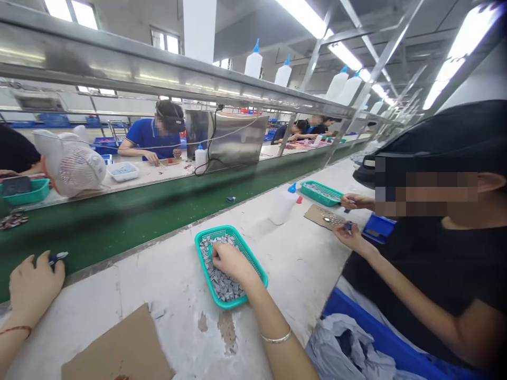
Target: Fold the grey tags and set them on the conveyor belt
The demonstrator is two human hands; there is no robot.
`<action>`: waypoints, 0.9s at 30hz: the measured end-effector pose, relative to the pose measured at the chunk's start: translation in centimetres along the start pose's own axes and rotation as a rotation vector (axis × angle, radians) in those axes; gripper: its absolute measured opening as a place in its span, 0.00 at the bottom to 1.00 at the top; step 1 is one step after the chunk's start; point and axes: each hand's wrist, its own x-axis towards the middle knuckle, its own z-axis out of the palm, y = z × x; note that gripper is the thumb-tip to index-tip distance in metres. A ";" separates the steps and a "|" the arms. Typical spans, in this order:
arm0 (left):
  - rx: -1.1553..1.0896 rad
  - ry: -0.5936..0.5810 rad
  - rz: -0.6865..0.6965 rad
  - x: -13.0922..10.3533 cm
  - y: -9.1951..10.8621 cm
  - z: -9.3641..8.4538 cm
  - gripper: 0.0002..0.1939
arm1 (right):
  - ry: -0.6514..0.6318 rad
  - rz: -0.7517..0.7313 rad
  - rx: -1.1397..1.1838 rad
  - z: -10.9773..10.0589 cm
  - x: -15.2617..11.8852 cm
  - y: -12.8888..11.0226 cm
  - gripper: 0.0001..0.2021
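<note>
At the left, my left hand (35,282) is over the edge of the green belt, its thumb and forefinger around a small dark blue and white piece (58,257). My right hand (232,259) reaches into a green plastic basket (259,269) and its fingers are closed. Whatever they pinch is hidden. Small flat grey pieces (225,287) fill the bottom of this basket. In front of me on the white table lies a brown cardboard sheet (119,348), with a reddish spot at its lower edge.
A green belt (158,219) runs along the table, carrying a small dark piece (231,199). A white bottle (283,205) stands beyond the basket. On the right a co-worker (447,253) handles small pieces above cardboard (319,216). A blue bin (336,306) holds plastic bags. Overhead runs a metal shelf (158,66).
</note>
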 end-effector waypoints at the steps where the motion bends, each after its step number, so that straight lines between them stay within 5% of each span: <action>1: 0.063 0.035 0.041 -0.1 0.0 0.1 0.13 | 0.026 -0.020 0.044 -0.1 0.0 0.0 0.07; 8: 0.275 0.047 0.204 -0.4 -1.0 0.0 0.12 | 0.148 -0.095 0.357 -0.2 0.5 0.4 0.15; 15: 0.278 0.149 0.036 1.3 -3.3 3.2 0.18 | 0.218 -0.121 0.571 0.5 0.5 -0.2 0.11; 27: 0.174 0.152 -0.018 1.2 -3.9 3.6 0.20 | 0.238 -0.193 0.546 1.5 1.0 -1.6 0.08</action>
